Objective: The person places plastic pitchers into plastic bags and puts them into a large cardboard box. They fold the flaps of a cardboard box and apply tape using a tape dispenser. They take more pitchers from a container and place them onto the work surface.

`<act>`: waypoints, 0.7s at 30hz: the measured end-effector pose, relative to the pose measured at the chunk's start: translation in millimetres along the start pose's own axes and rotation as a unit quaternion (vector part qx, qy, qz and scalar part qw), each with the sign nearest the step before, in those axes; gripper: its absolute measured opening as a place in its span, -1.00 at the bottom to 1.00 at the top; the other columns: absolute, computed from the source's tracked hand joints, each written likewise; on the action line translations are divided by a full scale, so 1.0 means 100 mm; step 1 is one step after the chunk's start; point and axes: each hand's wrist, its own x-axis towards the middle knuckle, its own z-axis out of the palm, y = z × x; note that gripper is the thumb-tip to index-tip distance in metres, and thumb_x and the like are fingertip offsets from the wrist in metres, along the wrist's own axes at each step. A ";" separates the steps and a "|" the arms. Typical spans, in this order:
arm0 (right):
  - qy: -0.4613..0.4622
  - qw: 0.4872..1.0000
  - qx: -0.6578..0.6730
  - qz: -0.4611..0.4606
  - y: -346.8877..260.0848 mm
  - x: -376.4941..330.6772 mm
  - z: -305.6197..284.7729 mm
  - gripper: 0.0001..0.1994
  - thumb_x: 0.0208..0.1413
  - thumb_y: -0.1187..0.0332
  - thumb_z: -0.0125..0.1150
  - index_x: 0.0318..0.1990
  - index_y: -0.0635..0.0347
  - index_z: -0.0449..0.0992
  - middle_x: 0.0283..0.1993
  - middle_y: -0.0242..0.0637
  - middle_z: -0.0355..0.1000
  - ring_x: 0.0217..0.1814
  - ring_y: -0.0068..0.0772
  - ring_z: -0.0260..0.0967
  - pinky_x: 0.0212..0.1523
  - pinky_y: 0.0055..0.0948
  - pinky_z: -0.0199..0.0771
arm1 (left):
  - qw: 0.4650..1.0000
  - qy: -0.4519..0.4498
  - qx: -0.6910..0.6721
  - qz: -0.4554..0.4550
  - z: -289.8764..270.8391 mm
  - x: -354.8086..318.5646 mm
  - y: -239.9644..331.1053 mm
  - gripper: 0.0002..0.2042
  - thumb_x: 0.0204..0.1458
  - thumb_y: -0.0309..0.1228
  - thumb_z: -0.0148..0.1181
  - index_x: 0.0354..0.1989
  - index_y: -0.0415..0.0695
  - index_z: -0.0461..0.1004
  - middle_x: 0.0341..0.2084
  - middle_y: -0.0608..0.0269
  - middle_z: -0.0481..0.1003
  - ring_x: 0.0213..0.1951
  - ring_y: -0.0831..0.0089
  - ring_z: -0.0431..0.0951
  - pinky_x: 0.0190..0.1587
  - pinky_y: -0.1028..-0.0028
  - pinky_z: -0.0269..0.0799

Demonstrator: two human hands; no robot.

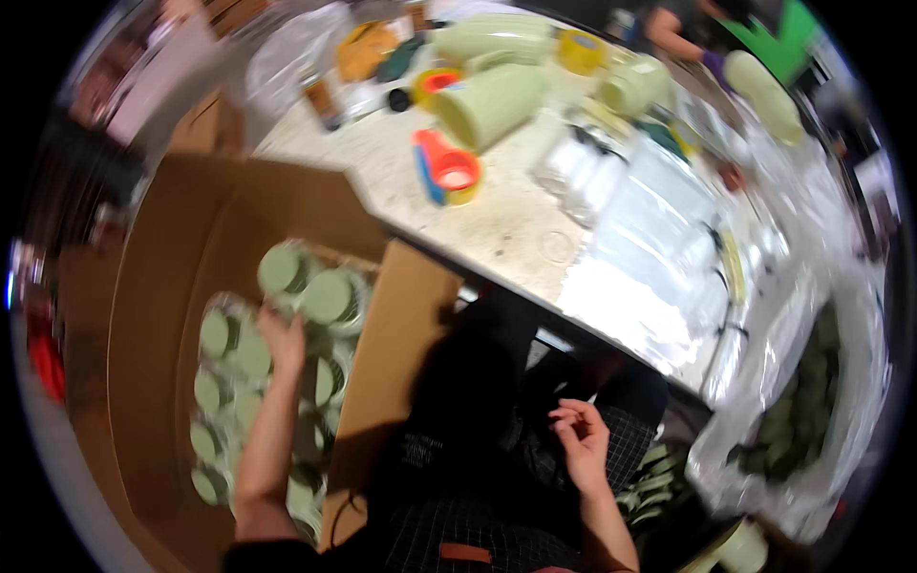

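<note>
My left hand reaches down into an open cardboard box among pale green, round-topped containers in clear plastic wrap. It touches the tops beside one container; its fingertips are partly hidden between them, so its grip cannot be made out. Another container stands just beyond the fingers. My right hand hangs over my lap, empty, with fingers loosely bent and apart.
On the white table lie pale green jugs, red, blue and yellow scoops, tape rolls and flat clear bags. A plastic-lined bin with dark green pieces stands right. Across the table, a person's gloved hand holds a green jug.
</note>
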 end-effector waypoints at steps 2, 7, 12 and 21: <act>0.110 0.994 -0.008 0.008 0.18 -0.02 -0.28 -0.78 0.22 0.51 0.17 0.01 0.29 0.46 -0.24 -0.38 0.48 -0.27 -0.68 0.37 -0.15 -0.60 0.43 | 0.973 0.038 -0.161 0.163 0.06 -0.29 1.11 -0.43 0.14 -0.48 0.12 0.31 -0.34 0.08 0.14 -0.07 0.30 0.18 0.14 0.33 0.32 0.22 0.13; 0.165 0.979 -0.017 -0.116 -0.23 0.50 -0.78 -0.51 0.10 0.62 0.23 0.20 0.18 0.31 0.05 -0.30 0.33 -0.02 -0.55 0.33 -0.12 -0.61 0.39 | 0.894 -0.132 -0.385 0.188 1.38 0.10 2.88 -0.39 0.28 -0.33 0.11 0.34 -0.41 -0.01 0.31 -0.16 0.21 0.30 0.21 0.28 0.37 0.28 0.14; 0.607 0.754 -0.193 -0.165 -0.29 -0.14 -2.67 -0.48 -0.01 0.59 0.22 0.17 0.20 0.29 0.04 -0.23 0.29 -0.03 -0.38 0.35 -0.12 -0.47 0.42 | 0.888 -0.152 -0.420 -0.109 2.49 1.44 3.84 -0.54 0.06 -0.18 0.38 -0.11 -0.37 0.50 -0.21 0.16 0.57 -0.29 0.31 0.57 -0.19 0.27 0.58; 0.662 0.604 -0.444 0.001 0.49 -1.36 -5.83 -0.35 -0.04 0.19 0.41 0.19 0.33 0.36 0.28 0.14 0.25 0.36 0.05 0.19 0.33 -0.13 0.21 | 0.889 -0.133 -0.422 0.117 2.58 1.19 4.35 -0.55 0.23 -0.25 0.21 0.14 -0.36 0.39 0.04 0.07 0.50 -0.02 0.27 0.54 0.03 0.35 0.46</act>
